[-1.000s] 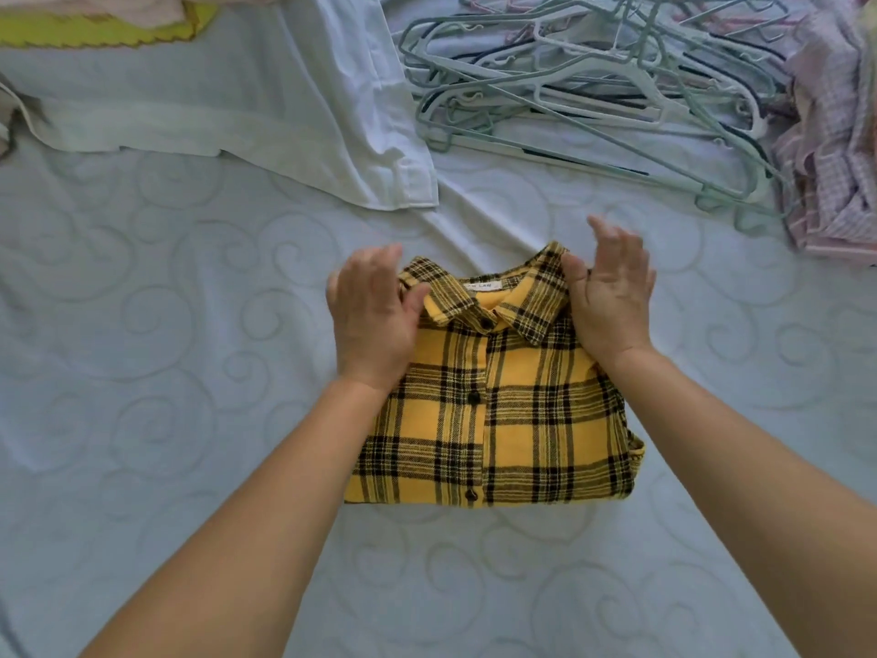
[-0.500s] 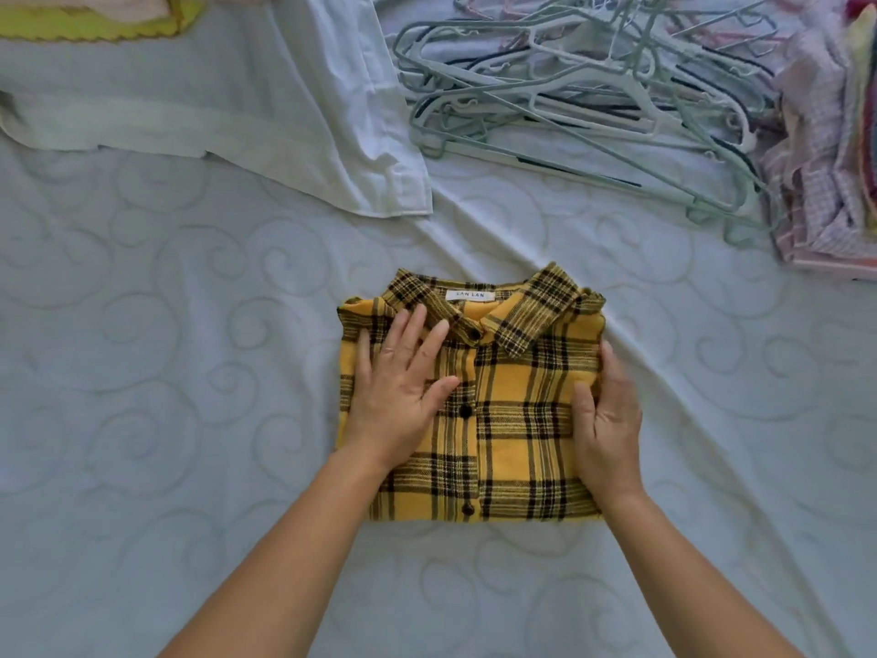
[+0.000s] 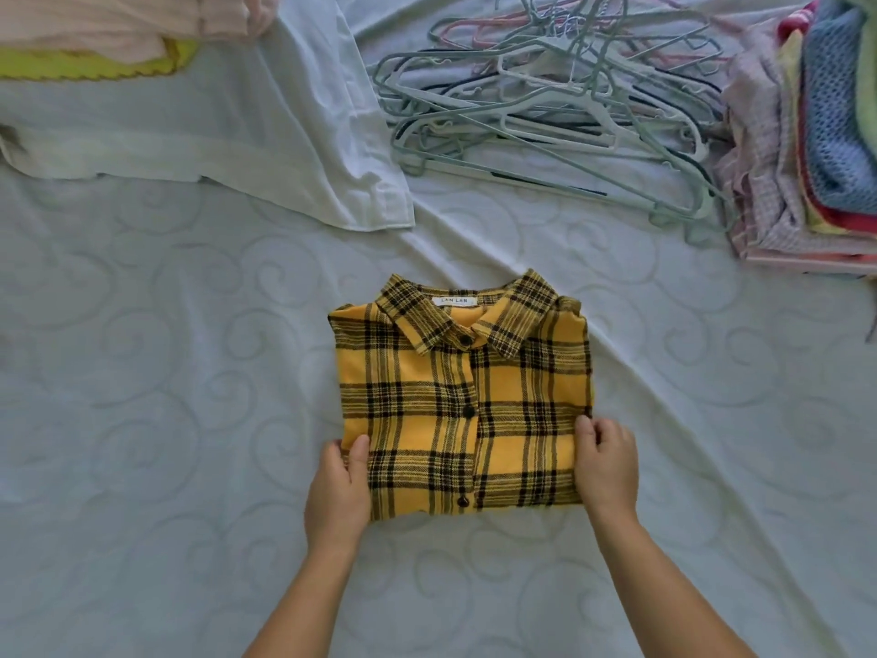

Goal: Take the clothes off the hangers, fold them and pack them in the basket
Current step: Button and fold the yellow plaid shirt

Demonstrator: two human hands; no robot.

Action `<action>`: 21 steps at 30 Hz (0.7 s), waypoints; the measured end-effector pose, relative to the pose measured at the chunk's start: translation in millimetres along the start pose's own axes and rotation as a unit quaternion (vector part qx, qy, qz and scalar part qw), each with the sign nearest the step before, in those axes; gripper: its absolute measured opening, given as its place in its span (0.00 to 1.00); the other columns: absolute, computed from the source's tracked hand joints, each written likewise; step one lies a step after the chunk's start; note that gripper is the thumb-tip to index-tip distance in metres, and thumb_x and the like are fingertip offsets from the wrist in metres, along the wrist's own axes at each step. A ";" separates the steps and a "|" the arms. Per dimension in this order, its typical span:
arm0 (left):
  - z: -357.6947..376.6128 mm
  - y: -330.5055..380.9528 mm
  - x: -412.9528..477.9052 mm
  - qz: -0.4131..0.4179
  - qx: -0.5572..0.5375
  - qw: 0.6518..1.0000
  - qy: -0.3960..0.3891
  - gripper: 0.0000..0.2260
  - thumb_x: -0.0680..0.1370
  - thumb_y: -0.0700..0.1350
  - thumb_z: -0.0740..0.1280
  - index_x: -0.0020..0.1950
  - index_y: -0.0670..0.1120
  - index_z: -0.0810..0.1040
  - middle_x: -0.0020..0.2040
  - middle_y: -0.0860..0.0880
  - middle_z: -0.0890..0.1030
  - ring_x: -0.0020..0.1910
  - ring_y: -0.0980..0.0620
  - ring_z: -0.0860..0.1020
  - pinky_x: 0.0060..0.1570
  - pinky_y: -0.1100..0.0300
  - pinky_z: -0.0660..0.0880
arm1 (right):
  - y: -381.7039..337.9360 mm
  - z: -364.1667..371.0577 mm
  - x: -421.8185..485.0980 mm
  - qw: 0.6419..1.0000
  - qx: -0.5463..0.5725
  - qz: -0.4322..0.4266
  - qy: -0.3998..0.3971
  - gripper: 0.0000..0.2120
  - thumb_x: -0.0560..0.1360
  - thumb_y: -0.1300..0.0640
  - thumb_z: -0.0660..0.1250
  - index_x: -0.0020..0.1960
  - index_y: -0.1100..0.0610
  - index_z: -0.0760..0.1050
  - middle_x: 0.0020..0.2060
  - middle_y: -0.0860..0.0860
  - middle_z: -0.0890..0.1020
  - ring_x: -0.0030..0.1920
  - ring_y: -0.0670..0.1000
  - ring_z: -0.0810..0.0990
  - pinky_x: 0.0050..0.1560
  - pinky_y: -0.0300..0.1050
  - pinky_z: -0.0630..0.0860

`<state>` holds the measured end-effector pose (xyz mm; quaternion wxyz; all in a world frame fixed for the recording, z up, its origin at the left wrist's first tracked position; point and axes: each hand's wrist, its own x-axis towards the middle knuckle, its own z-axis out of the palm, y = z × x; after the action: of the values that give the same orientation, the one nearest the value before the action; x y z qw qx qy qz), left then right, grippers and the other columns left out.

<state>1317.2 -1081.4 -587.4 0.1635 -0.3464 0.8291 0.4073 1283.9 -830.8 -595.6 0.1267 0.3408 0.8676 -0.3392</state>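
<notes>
Lying folded: a yellow-and-black plaid flannel shirt (image 3: pixel 462 401) sits as a neat rectangle in the middle of the bed (image 3: pixel 142 444), which is covered in pale quilted fabric with swirl stitching.
Shirt look: collar at the far end, spread flat, with a white neck label showing; the button placket runs down the centre, dark buttons done up, front side up.
Left hand (image 3: pixel 338 486): at the shirt's near left corner, thumb lying on top of the cloth, the other fingers (image 3: pixel 332 455) curled down over the left edge (their tips are hidden under or beside the fabric), so it pinches that corner.
Right hand (image 3: pixel 606 463): at the near right edge, fingers (image 3: pixel 599 432) curled together around the side of the fold, gripping it.
Arms: both bare forearms reach in from the near edge, roughly parallel, wrists low over the bed.
Far centre: a tangled heap of pale green, white and pink plastic hangers (image 3: pixel 545 106).
Far right: a stack of folded clothes in pink check, blue knit and yellow (image 3: pixel 807 144).
Far left: a white garment (image 3: pixel 247 116) spread out, with pink and lime-yellow cloth (image 3: pixel 95 45) beyond it.
</notes>
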 end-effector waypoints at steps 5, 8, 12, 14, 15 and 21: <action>-8.1 13.6 2.0 0.171 0.127 0.973 0.085 0.26 0.78 0.57 0.55 0.71 0.43 0.60 0.67 0.41 0.69 0.66 0.44 0.67 0.64 0.48 0.64 | -34.5 -5.0 -11.8 0.968 -0.053 -0.226 0.098 0.20 0.76 0.54 0.56 0.66 0.60 0.67 0.68 0.57 0.65 0.69 0.53 0.61 0.69 0.46 0.57; 1.8 31.1 23.9 0.319 0.262 0.908 0.072 0.28 0.79 0.62 0.44 0.76 0.51 0.49 0.77 0.47 0.51 0.75 0.51 0.47 0.72 0.49 0.41 | -43.0 10.6 -2.9 0.919 -0.150 -0.362 0.048 0.26 0.80 0.46 0.49 0.75 0.55 0.56 0.76 0.51 0.52 0.75 0.48 0.47 0.74 0.44 0.42; 21.3 37.7 56.2 0.229 0.411 0.882 -0.002 0.34 0.69 0.68 0.28 0.72 0.54 0.33 0.76 0.49 0.35 0.74 0.50 0.33 0.71 0.44 0.32 | -34.8 28.8 31.7 0.920 -0.283 -0.270 -0.018 0.38 0.73 0.33 0.33 0.76 0.52 0.46 0.73 0.47 0.38 0.73 0.45 0.34 0.73 0.48 0.32; 27.8 35.3 64.4 0.210 0.414 0.885 -0.017 0.34 0.68 0.67 0.29 0.71 0.54 0.32 0.76 0.49 0.36 0.74 0.49 0.32 0.71 0.44 0.32 | -33.3 35.5 37.5 0.915 -0.308 -0.259 -0.027 0.38 0.71 0.33 0.32 0.76 0.52 0.43 0.74 0.48 0.37 0.74 0.46 0.34 0.72 0.48 0.31; 28.6 33.8 64.7 0.217 0.405 0.888 -0.025 0.35 0.68 0.67 0.30 0.72 0.54 0.33 0.77 0.49 0.36 0.74 0.49 0.33 0.71 0.45 0.32 | -33.8 35.1 36.5 0.913 -0.314 -0.258 -0.037 0.38 0.71 0.33 0.32 0.76 0.52 0.43 0.75 0.49 0.38 0.74 0.47 0.34 0.72 0.48 0.30; -1.6 30.2 32.5 0.172 0.027 0.984 0.040 0.30 0.76 0.58 0.61 0.73 0.45 0.61 0.73 0.44 0.62 0.72 0.47 0.60 0.68 0.57 0.58 | -30.6 5.2 17.5 0.975 -0.062 -0.212 -0.029 0.35 0.74 0.37 0.54 0.75 0.54 0.55 0.74 0.53 0.57 0.74 0.52 0.54 0.72 0.49 0.51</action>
<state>1272.8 -1084.1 -587.4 0.0668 -0.2104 0.8928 0.3927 1250.2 -842.0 -592.0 0.0981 0.1303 0.9354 -0.3136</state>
